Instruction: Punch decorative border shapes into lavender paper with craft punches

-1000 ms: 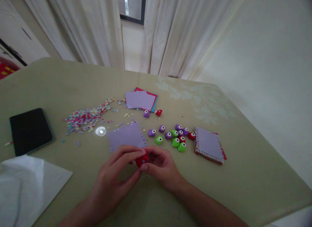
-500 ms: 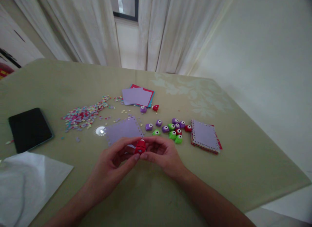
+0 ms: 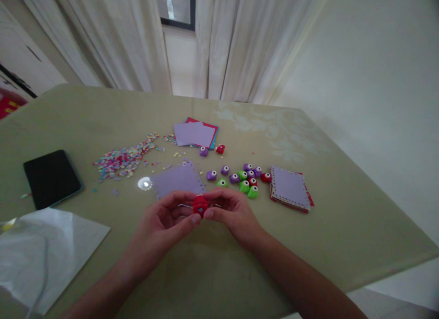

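Over a green counter (image 3: 212, 268), grasping a red craft punch (image 3: 200, 205) between left hand (image 3: 157, 225) and right hand (image 3: 237, 216); just past them, showing a hole-edged purple sheet (image 3: 178, 179); to its right, green, purple and red punches (image 3: 244, 187); farther back, overlapping colored sheets (image 3: 195, 134); beyond the counter, pale curtains (image 3: 137, 45).

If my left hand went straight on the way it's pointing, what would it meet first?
Your left hand would likely meet your right hand, with the red craft punch held between them. Exact finger depth is hard to judge.
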The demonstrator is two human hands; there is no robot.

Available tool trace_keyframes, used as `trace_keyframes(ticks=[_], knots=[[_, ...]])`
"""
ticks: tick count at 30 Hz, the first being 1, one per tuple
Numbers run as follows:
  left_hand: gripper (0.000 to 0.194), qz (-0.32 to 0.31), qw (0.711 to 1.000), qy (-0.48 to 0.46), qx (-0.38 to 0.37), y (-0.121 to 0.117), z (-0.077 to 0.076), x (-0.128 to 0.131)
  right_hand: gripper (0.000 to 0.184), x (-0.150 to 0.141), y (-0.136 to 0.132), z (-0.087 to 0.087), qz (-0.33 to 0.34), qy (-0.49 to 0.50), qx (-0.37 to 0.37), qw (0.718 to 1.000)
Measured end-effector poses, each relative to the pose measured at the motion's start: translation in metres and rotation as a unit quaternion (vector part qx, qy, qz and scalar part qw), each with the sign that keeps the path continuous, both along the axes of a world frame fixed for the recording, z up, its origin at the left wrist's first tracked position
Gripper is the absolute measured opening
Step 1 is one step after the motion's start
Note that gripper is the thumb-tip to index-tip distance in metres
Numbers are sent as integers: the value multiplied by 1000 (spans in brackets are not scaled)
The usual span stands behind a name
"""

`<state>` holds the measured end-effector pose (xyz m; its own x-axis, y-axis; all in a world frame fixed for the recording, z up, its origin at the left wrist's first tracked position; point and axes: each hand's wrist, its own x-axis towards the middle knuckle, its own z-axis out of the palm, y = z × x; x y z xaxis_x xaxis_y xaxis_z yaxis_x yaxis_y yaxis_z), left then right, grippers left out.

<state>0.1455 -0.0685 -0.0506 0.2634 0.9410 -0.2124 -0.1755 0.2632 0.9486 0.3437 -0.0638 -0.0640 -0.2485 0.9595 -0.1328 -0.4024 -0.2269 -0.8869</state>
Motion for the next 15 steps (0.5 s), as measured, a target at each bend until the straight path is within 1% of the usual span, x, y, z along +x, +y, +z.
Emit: trace_keyframes(ticks=[6,11,15], knots=[[30,29,1000,10,8,-5,-3,2,32,0,-2,-1,-5,-8,2,1000],[24,21,999,17,21,-5,1,3,28,1,-4,-2,-8,-29,32,999],[24,16,999,23,28,-3,3,4,28,1,-4,-1,-15,-42,42,998]])
